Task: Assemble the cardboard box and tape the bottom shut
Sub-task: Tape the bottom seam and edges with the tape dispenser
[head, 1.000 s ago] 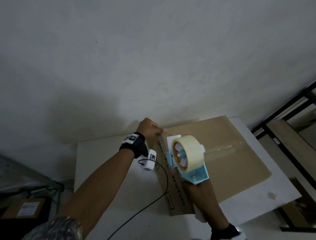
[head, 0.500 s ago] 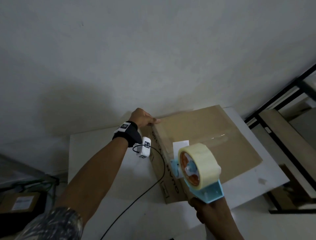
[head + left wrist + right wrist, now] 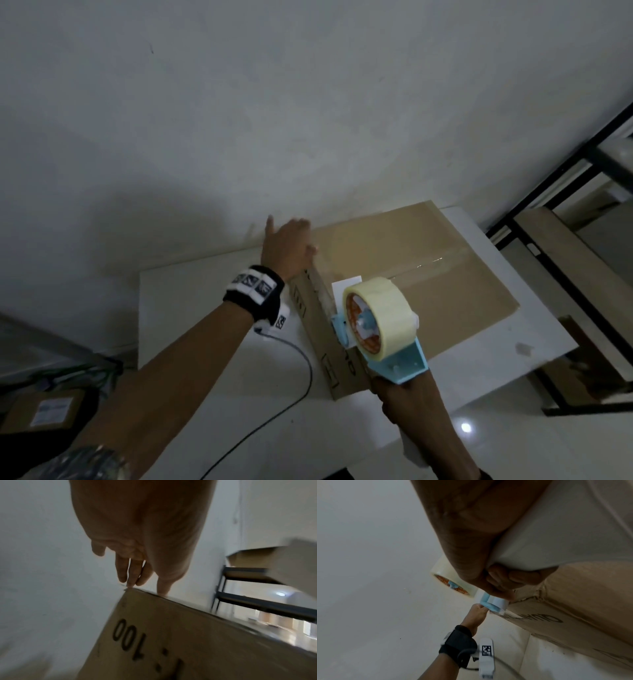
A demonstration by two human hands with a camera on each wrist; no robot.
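A brown cardboard box (image 3: 428, 274) stands on the white table (image 3: 212, 308), its taped seam running across the top face. My right hand (image 3: 407, 397) grips the handle of a light-blue tape dispenser (image 3: 394, 363) carrying a clear tape roll (image 3: 383, 315), held over the box's near left edge. In the right wrist view the fingers (image 3: 513, 577) curl round the handle. My left hand (image 3: 287, 246) is at the box's far left corner, fingers (image 3: 132, 573) straight and touching the top edge of the box (image 3: 188, 642).
A black cable (image 3: 287, 404) trails across the table from my left wrist. A white wall (image 3: 308, 102) rises right behind the table. Black metal shelving (image 3: 561, 192) stands to the right, and a labelled carton (image 3: 44, 411) sits on the floor at the lower left.
My left hand has uncurled from the box's far corner and now lies with straight fingers. The dispenser has pulled back toward me along the box's left edge.
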